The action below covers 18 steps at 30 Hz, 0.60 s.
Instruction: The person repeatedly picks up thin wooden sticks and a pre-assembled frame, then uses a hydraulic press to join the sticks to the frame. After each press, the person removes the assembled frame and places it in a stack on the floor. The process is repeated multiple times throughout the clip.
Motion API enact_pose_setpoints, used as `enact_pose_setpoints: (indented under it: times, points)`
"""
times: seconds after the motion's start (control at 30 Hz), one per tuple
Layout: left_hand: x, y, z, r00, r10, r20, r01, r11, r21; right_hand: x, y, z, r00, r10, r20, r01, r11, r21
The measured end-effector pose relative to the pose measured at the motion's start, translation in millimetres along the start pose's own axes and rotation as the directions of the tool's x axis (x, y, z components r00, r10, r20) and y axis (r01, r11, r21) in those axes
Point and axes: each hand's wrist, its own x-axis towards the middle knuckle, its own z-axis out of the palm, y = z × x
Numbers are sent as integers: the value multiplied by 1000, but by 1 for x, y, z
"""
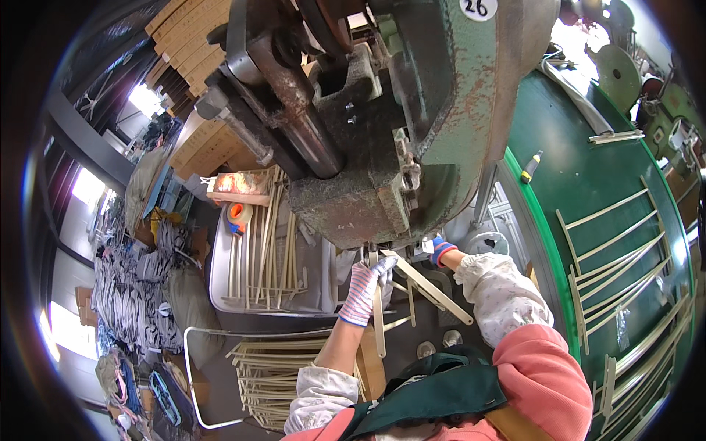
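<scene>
Below the green press head (346, 217), I have the left hand (365, 285), in a striped glove (355, 301), curled with its fingers closed on the upper part of a pale strip (379, 323). That strip extends toward the green apron (441, 386); a second strip (430, 289) slants to the lower right from beside the fingertips. I have the right hand (443, 252) at the right of the press head, its fingers partly hidden; I cannot tell its opening or grip. At left, a white tray (218, 275) holds more strips (272, 246); at right, a ladder-shaped frame (618, 237) lies on the green table (559, 162).
</scene>
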Motion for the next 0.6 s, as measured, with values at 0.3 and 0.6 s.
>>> enact_pose_setpoints:
  times: [0.3, 0.6]
  points:
    - [-1, -6, -7, 1000, -14, 7, 15, 1000, -21, -32, 6, -24, 1000, 21, 13, -24, 935, 354]
    - [2, -19, -10, 996, -78, 48, 72, 989, 131, -49, 8, -45, 998, 57, -12, -42, 849, 527]
